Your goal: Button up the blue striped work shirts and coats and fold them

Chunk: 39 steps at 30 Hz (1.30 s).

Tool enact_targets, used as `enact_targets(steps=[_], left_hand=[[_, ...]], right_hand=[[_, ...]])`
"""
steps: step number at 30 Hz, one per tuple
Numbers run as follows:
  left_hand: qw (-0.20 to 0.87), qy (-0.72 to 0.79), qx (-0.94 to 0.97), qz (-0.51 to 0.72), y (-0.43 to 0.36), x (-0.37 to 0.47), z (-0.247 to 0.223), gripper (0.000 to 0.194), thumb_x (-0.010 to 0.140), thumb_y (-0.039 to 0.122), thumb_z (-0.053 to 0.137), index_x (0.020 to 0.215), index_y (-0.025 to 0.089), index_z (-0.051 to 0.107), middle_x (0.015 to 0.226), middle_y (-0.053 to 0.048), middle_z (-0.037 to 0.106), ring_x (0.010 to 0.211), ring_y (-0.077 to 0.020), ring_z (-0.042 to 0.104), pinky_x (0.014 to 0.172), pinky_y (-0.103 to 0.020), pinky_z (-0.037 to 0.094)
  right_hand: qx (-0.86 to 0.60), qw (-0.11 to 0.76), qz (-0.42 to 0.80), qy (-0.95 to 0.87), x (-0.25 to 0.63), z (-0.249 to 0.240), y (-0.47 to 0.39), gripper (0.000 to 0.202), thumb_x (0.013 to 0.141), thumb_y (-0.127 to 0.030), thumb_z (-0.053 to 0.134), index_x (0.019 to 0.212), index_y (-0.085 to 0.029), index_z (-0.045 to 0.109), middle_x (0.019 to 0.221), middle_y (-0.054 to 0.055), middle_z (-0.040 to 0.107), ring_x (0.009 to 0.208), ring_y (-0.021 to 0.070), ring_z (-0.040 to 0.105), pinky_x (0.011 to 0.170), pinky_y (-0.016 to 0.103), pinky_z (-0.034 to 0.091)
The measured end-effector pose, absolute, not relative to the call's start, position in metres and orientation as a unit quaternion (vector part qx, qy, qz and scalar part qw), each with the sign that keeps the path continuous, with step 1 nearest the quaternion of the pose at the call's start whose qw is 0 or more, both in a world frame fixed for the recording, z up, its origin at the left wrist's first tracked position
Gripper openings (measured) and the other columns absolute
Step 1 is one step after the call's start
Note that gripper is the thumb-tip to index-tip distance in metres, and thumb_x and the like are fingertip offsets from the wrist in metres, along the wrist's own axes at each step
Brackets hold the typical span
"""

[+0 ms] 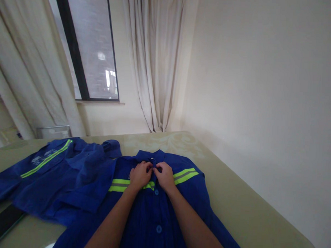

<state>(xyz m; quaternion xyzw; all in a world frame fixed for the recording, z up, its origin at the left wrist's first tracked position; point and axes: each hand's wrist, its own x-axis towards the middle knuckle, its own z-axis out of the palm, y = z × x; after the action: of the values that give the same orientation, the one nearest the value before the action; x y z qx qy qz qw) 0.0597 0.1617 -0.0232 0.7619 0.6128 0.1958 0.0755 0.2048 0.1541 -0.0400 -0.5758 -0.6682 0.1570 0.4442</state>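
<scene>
Button under the fingertips point(153, 170) hidden; shirt point(153, 215) hem cut off below

Setting: a room in a home or lodging, probably a bedroom. Evidence follows. Long pale curtains point(154, 61) hang in gathered folds to either side of a dark-framed window point(86, 43), with a sill below it. Through the glass a brick wall with lit panes shows dimly. The walls point(265, 88) are plain cream plaster, meeting in a bare corner. A wide, flat surface point(233, 200) in pale green cloth with a faint leaf pattern fills the foreground, pushed against the wall; whether bed or covered table cannot be told. Lighting is dim and warm.
</scene>
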Motion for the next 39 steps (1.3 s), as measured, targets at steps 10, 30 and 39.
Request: enact_targets(steps=[10, 30, 39], left_hand=[[0.075, 0.591, 0.772, 0.223, 0.165, 0.06, -0.027, 0.015, 0.095, 0.029, 0.056, 0.101, 0.026, 0.069, 0.104, -0.002, 0.072, 0.103, -0.0209, 0.063, 0.084, -0.032, 0.045], [0.111, 0.583, 0.759, 0.269, 0.181, 0.06, -0.024, 0.013, 0.096, 0.026, 0.055, 0.1, 0.026, 0.068, 0.096, 0.0, 0.075, 0.096, -0.0191, 0.067, 0.081, -0.029, 0.045], [0.13, 0.553, 0.765, 0.302, 0.178, 0.061, -0.024, 0.01, 0.09, 0.021, 0.062, 0.095, 0.025, 0.069, 0.09, 0.001, 0.076, 0.086, -0.0164, 0.069, 0.074, -0.025, 0.046]], right_hand=[[-0.607, 0.41, 0.11, -0.672, 0.205, -0.034, 0.163, 0.017, 0.085, -0.015, 0.06, 0.095, -0.023, 0.071, 0.097, 0.002, 0.067, 0.091, 0.0185, 0.064, 0.082, 0.027, 0.045], [-0.629, 0.341, 0.064, -0.696, 0.198, -0.027, 0.157, 0.014, 0.092, -0.024, 0.061, 0.096, -0.025, 0.074, 0.099, 0.002, 0.067, 0.087, 0.0172, 0.064, 0.075, 0.026, 0.043], [-0.651, 0.368, 0.065, -0.661, 0.199, -0.027, 0.159, 0.013, 0.092, -0.022, 0.062, 0.097, -0.023, 0.074, 0.098, 0.004, 0.07, 0.09, 0.0188, 0.065, 0.078, 0.027, 0.044]])
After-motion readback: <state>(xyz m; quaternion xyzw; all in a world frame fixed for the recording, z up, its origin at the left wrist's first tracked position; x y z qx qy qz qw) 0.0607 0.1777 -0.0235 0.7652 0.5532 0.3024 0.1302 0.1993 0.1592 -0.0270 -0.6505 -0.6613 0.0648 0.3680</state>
